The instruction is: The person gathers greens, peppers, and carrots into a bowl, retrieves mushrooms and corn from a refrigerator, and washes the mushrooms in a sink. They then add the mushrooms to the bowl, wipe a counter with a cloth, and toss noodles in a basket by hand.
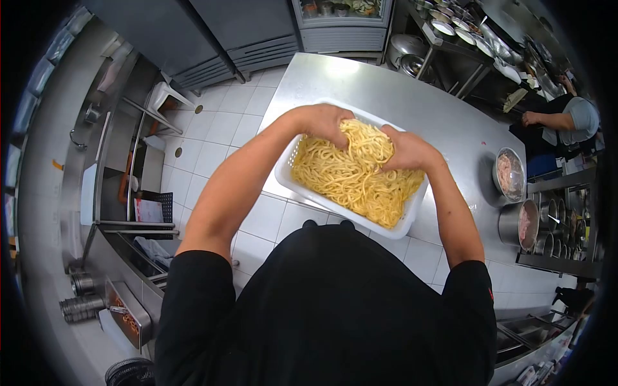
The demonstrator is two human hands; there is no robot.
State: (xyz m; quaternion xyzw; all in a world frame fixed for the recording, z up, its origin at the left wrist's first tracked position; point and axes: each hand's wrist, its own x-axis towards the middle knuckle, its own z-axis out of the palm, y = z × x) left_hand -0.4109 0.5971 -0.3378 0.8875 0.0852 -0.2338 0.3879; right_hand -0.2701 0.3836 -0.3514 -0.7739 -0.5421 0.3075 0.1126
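Observation:
Thick yellow noodles [347,177] fill a white perforated plastic basket [312,193], which sits at the near edge of the steel table. Toward the far side of the basket, my left hand [327,123] and my right hand [409,152] face each other around a raised clump of noodles [368,140]. The fingers of both hands are curled into the clump, and their tips are hidden among the strands. Below the clump, the other noodles lie loose and tangled.
On the steel table [341,77], a metal bowl [510,174] and a deep pot [520,225] of pale pink food stand at the right. Another person [570,122] works at the far right. A white stool [168,96] stands on the tiled floor at left.

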